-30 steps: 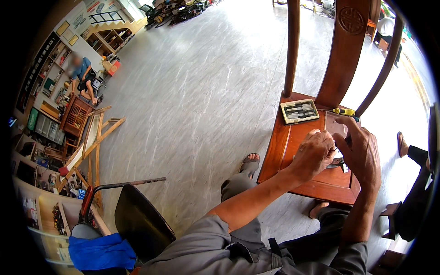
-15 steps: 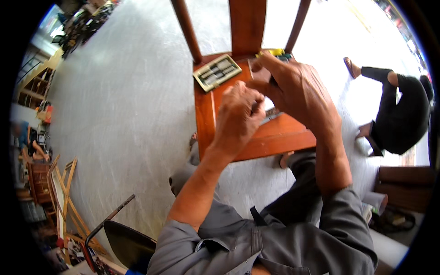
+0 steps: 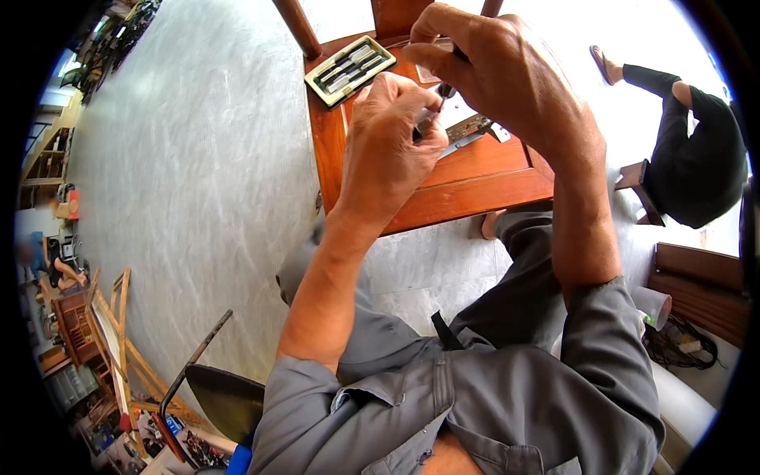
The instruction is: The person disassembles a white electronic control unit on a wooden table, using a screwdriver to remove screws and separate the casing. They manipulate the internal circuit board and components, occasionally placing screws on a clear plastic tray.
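1. We see the chair seat (image 3: 491, 194) below both hands.
2. Our left hand (image 3: 388, 146) is over the chair seat, its fingers curled closed around a small greyish piece (image 3: 425, 123) that they mostly hide.
3. Our right hand (image 3: 518, 87) arches above the chair seat, thumb and forefinger partly spread; a dark slim tool (image 3: 447, 91) shows below the thumb, just beside the left fingers. We cannot tell whether the right fingers grip it.
4. On the chair seat, toward its back left, we have an open tool case (image 3: 331, 98).
5. A metal strip (image 3: 465, 142) lies on the chair seat, beneath the hands.
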The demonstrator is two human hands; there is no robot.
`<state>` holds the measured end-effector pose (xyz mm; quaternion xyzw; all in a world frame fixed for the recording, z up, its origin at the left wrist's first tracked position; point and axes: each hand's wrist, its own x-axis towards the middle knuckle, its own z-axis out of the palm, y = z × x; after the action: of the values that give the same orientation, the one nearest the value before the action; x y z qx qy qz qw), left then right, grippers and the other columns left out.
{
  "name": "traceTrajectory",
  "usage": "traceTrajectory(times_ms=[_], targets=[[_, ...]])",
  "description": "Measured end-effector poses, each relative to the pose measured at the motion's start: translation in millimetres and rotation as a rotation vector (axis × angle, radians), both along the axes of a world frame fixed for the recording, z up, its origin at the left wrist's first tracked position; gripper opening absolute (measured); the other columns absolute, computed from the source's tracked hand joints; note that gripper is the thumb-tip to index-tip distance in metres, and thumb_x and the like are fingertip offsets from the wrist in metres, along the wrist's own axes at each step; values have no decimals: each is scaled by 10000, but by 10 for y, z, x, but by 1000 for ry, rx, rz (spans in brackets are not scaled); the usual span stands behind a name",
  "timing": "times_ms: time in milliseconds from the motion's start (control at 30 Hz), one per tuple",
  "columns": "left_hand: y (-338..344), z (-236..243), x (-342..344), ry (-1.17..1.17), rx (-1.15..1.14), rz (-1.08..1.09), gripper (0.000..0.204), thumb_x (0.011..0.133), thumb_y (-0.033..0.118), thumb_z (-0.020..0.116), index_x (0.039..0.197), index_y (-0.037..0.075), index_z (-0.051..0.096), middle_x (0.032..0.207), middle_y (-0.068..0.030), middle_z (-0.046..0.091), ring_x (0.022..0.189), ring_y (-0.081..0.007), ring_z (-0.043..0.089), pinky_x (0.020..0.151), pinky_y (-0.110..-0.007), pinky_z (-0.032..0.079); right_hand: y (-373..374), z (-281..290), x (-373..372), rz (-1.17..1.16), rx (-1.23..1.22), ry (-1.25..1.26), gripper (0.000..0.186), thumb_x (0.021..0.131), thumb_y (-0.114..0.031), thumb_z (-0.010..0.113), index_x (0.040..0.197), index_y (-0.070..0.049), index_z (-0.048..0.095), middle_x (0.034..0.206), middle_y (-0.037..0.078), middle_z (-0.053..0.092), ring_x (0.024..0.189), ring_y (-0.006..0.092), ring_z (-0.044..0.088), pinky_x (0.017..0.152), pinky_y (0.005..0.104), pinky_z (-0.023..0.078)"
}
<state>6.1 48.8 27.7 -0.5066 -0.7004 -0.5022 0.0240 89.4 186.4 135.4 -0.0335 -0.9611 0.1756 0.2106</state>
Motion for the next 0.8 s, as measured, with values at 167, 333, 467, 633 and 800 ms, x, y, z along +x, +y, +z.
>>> traceTrajectory(times_ms=[167, 333, 467, 633, 800], targets=[[23, 97, 23, 226, -73, 67, 146, 814, 12, 768, 905, 42, 658, 923, -81, 595, 879, -278, 614, 1016, -478, 488, 26, 59, 39, 30, -48, -48, 110, 988, -119, 604, 1032, -28, 559, 646, 108, 596, 576, 314, 625, 552, 424, 467], [58, 21, -6, 277, -39, 100, 167, 801, 33, 775, 897, 55, 639, 897, -96, 572, 906, -313, 603, 1019, -493, 480, -22, 40, 35, -12, -58, -27, 127, 1018, -132, 585, 1062, -14, 601, 821, 159, 704, 698, 319, 706, 635, 413, 531], [50, 44, 8, 182, -31, 67, 186, 798, -1, 769, 908, 49, 628, 906, -80, 611, 885, -294, 630, 772, -406, 516, 91, -161, -7, 9, 33, 50, 136, 1033, -127, 602, 1129, -55, 666, 793, 132, 736, 629, 248, 715, 599, 346, 547], [19, 29, 7, 242, -49, 119, 168, 833, 46, 770, 915, 49, 624, 931, -100, 597, 912, -323, 618, 810, -450, 506, 56, -177, 15, -11, 104, 18, 167, 1025, -103, 603, 1184, -89, 653, 874, 128, 758, 675, 223, 735, 629, 334, 572], [55, -14, 21, 247, 21, 142, 201, 824, 57, 788, 918, 54, 611, 930, -101, 577, 906, -332, 608, 805, -461, 499, -20, -178, -53, -22, 32, 103, 140, 973, -163, 682, 1064, -60, 660, 733, 149, 716, 608, 284, 702, 573, 378, 517]])
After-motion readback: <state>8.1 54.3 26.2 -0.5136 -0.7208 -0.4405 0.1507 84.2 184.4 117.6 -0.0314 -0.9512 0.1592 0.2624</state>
